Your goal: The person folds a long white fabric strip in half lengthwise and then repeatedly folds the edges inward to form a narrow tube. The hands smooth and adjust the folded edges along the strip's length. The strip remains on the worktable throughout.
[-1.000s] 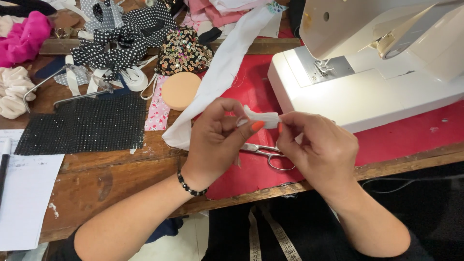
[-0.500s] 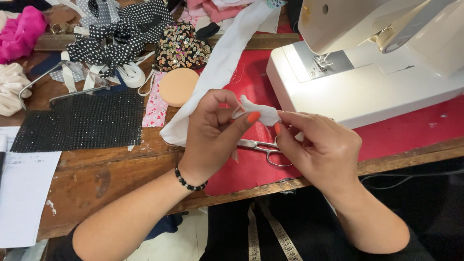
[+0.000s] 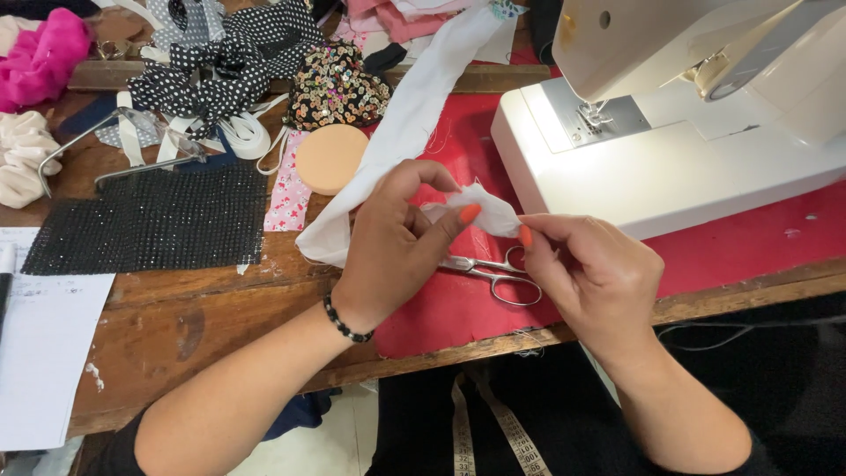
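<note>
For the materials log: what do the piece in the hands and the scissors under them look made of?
White piece: looks like thin woven cloth, matte; it crumples and shows frayed threads. Scissors: probably steel, shiny silver with bright glints.

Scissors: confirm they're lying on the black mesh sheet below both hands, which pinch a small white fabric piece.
Not quite. The head view shows the scissors lying on the red cloth, not the black mesh sheet. The rest holds: left hand and right hand pinch the small white fabric piece above them.

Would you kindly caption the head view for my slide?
Both hands pinch a small white cloth piece above scissors.
</note>
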